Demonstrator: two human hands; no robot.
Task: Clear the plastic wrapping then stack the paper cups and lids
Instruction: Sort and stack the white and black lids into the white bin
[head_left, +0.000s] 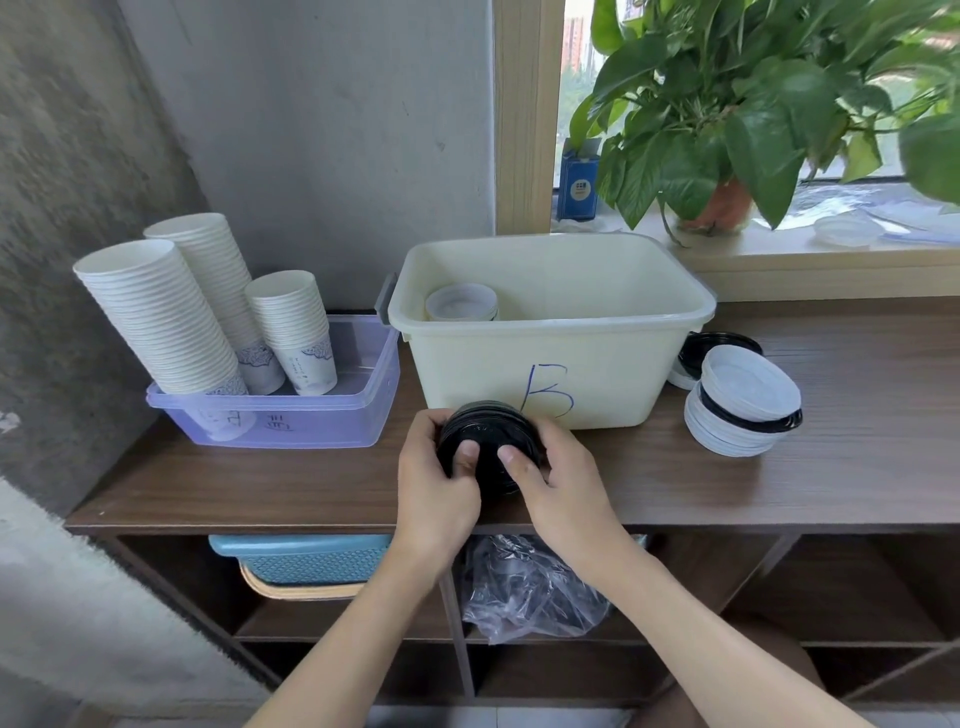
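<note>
While the left hand (436, 483) and right hand (561, 488) both clasp the stack of black lids (485, 431), thumbs pressed on its face, at the near edge of the table (260, 483) before the cream tub (550, 364), lid stacking seems in hand. Next, likely: square the stack and join it with the mixed lids (743, 395) at right.

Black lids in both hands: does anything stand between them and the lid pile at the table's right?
Nothing visible does. The left hand and right hand grip the black lids; bare tabletop runs to the lid pile. The cream bin stands behind that line.
</note>
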